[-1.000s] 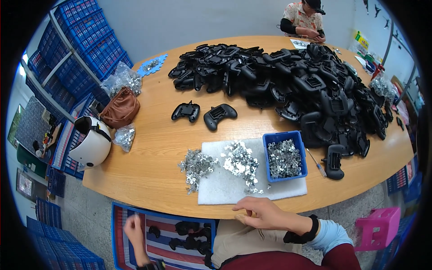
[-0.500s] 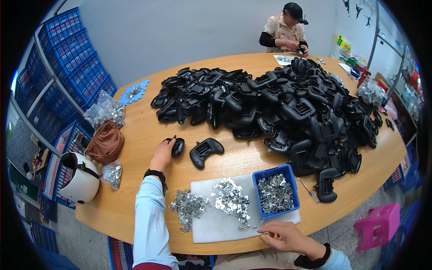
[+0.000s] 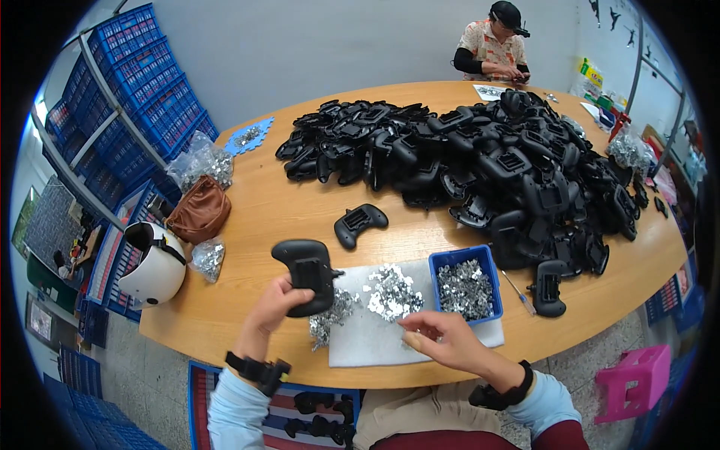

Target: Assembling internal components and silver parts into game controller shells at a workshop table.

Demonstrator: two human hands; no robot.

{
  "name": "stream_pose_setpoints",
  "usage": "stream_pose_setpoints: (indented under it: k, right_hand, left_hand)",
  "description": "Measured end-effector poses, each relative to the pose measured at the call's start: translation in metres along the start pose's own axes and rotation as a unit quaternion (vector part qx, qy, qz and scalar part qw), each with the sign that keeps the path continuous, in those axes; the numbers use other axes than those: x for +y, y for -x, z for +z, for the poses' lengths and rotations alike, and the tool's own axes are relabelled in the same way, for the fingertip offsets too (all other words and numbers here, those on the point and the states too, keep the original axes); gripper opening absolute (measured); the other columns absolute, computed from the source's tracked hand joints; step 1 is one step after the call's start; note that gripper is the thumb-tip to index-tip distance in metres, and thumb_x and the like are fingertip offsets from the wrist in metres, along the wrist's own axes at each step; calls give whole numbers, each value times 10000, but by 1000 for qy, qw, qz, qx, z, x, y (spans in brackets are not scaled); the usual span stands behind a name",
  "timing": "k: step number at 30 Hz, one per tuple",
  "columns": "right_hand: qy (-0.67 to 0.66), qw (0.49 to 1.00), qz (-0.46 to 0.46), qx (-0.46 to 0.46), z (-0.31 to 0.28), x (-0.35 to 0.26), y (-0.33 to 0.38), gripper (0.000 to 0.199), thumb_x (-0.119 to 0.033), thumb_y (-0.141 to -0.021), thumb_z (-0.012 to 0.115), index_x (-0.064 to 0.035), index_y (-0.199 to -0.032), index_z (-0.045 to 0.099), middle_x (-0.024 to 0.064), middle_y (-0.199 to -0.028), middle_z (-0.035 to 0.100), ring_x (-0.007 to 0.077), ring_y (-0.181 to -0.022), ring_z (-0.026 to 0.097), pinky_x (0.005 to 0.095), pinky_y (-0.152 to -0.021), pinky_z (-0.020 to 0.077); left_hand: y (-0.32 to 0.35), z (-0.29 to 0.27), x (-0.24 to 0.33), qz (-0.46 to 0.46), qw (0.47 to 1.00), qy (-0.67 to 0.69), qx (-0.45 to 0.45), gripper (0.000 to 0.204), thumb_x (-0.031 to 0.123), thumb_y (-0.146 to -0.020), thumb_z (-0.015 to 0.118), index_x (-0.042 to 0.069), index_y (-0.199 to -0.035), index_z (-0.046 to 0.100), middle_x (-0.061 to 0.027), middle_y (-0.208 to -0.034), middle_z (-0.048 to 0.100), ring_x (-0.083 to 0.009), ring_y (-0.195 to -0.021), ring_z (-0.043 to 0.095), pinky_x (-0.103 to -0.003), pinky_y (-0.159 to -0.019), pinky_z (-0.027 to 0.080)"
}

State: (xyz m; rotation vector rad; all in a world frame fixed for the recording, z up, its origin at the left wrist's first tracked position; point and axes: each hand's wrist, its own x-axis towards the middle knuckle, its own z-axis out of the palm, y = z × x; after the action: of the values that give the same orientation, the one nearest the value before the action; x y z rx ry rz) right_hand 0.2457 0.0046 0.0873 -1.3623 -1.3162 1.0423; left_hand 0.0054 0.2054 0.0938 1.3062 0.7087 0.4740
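Observation:
My left hand (image 3: 271, 306) grips a black game controller shell (image 3: 319, 279), raised above the table, with its recessed side showing and the thumb across its lower edge. Over the white pad (image 3: 367, 346), my right hand (image 3: 454, 343) has thumb and forefinger close together in a pinch; whatever lies between them is too small to make out. Just beyond those fingers sits a pile of shiny small metal pieces (image 3: 395, 294). A greyer metal pile (image 3: 330, 321) lies at the pad's left edge, below the held shell. To the right stands a blue bin (image 3: 499, 300) filled with similar pieces.
A big heap of black controller shells (image 3: 420, 161) covers the table's far side. Single shells lie at mid-table (image 3: 361, 223) and right (image 3: 550, 289), beside a screwdriver (image 3: 519, 292). A white helmet (image 3: 154, 270) and brown pouch (image 3: 199, 210) sit left. A co-worker (image 3: 495, 49) sits opposite.
My left hand has picked up the shell at the table's left and brought it closer, turning its recessed side into view. My right hand has moved slightly up and left over the pad.

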Motion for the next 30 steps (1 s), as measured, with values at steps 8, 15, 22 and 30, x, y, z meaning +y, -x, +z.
stream_pose_setpoints:
  k: [8,15,22,30]
  right_hand:
    - [-188,980,64,-2,34,29,9,395,-164,-824,637,-17,-1164,499,22,-925,551,21,-587,449,180,-520,376]
    - [-310,925,198,-95,47,50,49,178,-133,-813,655,-36,-950,597,-35,-707,573,3,-544,443,154,-468,327]
    - [252,960,-108,53,20,75,56,158,-109,-776,569,-19,-900,604,153,-814,593,331,-727,584,383,-642,480]
    - [385,903,-143,123,-7,81,44,78,-71,-763,572,-26,-824,589,141,-786,578,313,-685,581,393,-599,474]
  left_hand:
    - [67,102,-72,-42,990,127,-34,402,58,-781,630,4,-1160,508,-53,-1062,599,-118,-954,569,-268,-854,457]
    - [102,128,-116,-186,935,301,-12,379,197,-873,574,8,-1187,478,-70,-1071,587,-147,-973,577,-295,-849,477]
    - [126,124,-146,-108,916,385,15,357,148,-895,532,12,-1215,455,-91,-1127,570,-183,-1018,571,-333,-890,464]
    - [118,125,-148,-130,900,414,32,402,178,-885,551,8,-1230,435,-104,-1129,564,-205,-1039,562,-354,-904,457]
